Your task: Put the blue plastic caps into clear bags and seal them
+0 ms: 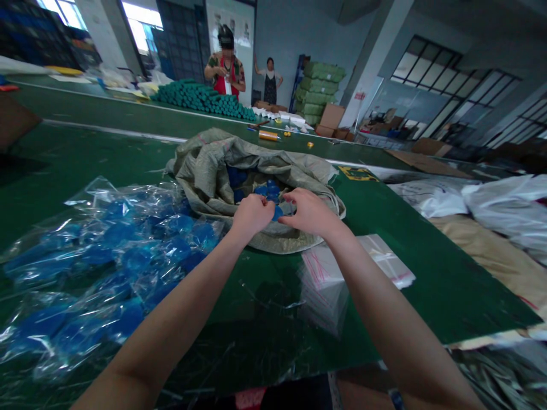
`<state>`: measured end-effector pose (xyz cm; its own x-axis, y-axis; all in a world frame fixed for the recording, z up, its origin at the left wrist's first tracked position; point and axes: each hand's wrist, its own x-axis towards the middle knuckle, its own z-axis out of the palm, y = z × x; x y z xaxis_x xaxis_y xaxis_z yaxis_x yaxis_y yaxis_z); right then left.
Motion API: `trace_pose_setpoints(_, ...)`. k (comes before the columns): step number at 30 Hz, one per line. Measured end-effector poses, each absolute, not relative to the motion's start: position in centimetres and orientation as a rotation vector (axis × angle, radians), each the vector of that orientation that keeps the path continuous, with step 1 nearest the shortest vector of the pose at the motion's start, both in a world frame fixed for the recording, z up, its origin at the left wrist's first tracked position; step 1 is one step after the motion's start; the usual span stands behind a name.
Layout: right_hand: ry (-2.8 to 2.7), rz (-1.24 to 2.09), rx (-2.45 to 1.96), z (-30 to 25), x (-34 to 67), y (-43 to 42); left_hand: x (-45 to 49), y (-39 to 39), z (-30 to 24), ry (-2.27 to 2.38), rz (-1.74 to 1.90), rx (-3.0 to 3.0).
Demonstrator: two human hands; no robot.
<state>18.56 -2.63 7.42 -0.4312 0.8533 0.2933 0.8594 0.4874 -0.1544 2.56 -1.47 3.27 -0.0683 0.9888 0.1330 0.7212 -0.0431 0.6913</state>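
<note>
Grey-green woven sack (213, 176) lies on the green table (444, 273), mouth agape, rim rolled down, blue pcs (272, 188) loose inside. Both hands over its near rim, approx. 6 o'clock of the mouth. L hand (251, 216): fingers curled in, tips close together; can't tell if they grip anything. R hand (311, 212): thumb & fingers spread wide, pointing at L. One blue pc (277, 213) shows in the gap btwn them; can't tell if it's touched.

Clock from the hands, 12 = straight ahead:
- 8–9: big heap of bagged pcs (137, 256), clear film, shiny.
- 4–5: flat clear bags (327, 270), partly under R forearm.
- 2: yellow-black tag (358, 173).
- 3: white sacks (508, 196), off the table edge.
- 12: orange tube (268, 136), w/ 2nd person (270, 82) standing far behind.
- 10–11: green rolls (200, 99), piled; co-worker (228, 74) just behind, approx. 11.
- 1: green bales (320, 85), stacked.
</note>
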Motion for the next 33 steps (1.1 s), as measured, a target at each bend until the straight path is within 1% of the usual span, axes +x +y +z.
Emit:
trace_pose_setpoints(5,-2.405,0.022,-1.42,8.1,18.7,-3.0,2.6,-1.4,3.2,1.822,0.813,1.835)
trace_pose_setpoints(11,-2.432,0.071,-1.41,8.9,18.3,-3.0,2.5,-1.4,3.1,1.838,0.826,1.835)
trace_pose_setpoints(16,-2.365,0.132,-1.458,8.8,18.3,-2.4,2.5,-1.1,2.6,1.848,0.797,1.857)
trace_pose_setpoints(20,-2.313,0.167,-1.416,8.2,18.5,-1.8,2.9,-1.1,2.2,1.832,0.806,1.874)
trace_pose_setpoints(23,-2.242,0.158,-1.409,7.7,18.4,-1.5,3.1,-1.1,2.1,1.831,0.843,1.879)
trace_pose_setpoints(27,-2.017,0.132,-1.516,7.2,18.1,-1.4,3.1,-1.1,2.1,1.834,0.884,1.855)
trace_pose_setpoints(33,-1.852,0.189,-1.612,5.8,17.9,-0.9,2.4,-0.5,2.1,1.807,0.955,1.795)
